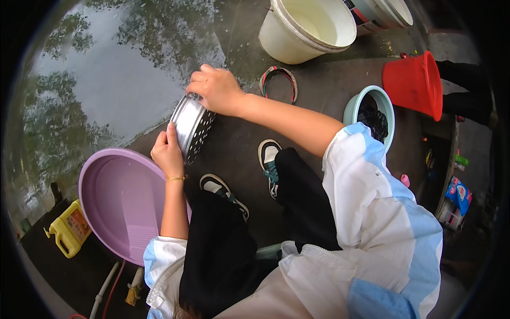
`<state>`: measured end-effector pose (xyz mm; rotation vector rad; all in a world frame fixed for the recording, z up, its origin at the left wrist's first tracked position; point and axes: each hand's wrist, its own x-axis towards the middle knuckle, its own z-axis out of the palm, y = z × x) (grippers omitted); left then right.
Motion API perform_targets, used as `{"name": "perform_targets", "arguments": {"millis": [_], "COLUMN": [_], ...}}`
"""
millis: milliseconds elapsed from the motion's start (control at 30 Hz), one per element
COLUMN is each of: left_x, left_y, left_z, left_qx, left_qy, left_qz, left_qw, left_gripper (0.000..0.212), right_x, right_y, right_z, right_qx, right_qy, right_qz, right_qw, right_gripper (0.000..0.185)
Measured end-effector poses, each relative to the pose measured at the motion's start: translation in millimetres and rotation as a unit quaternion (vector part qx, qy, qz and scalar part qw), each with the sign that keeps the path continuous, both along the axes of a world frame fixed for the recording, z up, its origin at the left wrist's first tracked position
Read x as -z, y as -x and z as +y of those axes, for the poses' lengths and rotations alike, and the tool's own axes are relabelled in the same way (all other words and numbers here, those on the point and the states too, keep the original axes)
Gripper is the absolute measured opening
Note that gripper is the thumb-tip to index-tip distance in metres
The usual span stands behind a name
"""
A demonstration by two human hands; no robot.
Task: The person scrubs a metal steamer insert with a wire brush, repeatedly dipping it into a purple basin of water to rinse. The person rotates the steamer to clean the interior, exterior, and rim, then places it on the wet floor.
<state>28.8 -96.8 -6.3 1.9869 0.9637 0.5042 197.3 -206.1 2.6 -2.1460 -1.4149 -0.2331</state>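
Between my two hands a shiny perforated metal steamer tray [186, 124] is held tilted on its side, its row of holes facing the right. My left hand [168, 150] grips the lower part of its rim, the thumb lying along the metal. At the upper end my right hand [213, 88] is closed over the rim, its fingers bent around the edge. Just below and left of the tray stands a purple plastic basin [119, 199] with a ridged washboard area inside; my left forearm passes over its right side.
A white bucket [295, 44] of water, a ring-shaped band [295, 85], a red bucket [410, 85] and a pale green basin [350, 109] holding something black lie beyond and right. A yellow jug [71, 229] stands left. Wet ground [119, 75] spreads ahead; my shoes are below the tray.
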Motion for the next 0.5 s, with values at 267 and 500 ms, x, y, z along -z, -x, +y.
{"name": "perform_targets", "arguments": {"millis": [267,500], "left_x": [4,6], "left_y": [3,0], "left_z": [1,15], "left_qx": [0.013,0.008], "left_qy": [-0.007,0.026], "left_qz": [0.009,-0.003], "left_qw": [1.000,1.000], "left_gripper": [0.050,0.049], "right_x": [-11,12], "right_y": [22,-22], "right_z": [-3,-12], "right_qx": [-0.009,0.047], "right_qy": [-0.019,0.037], "right_qz": [0.025,0.050], "right_qw": [0.999,0.997], "right_gripper": [0.021,0.018]}}
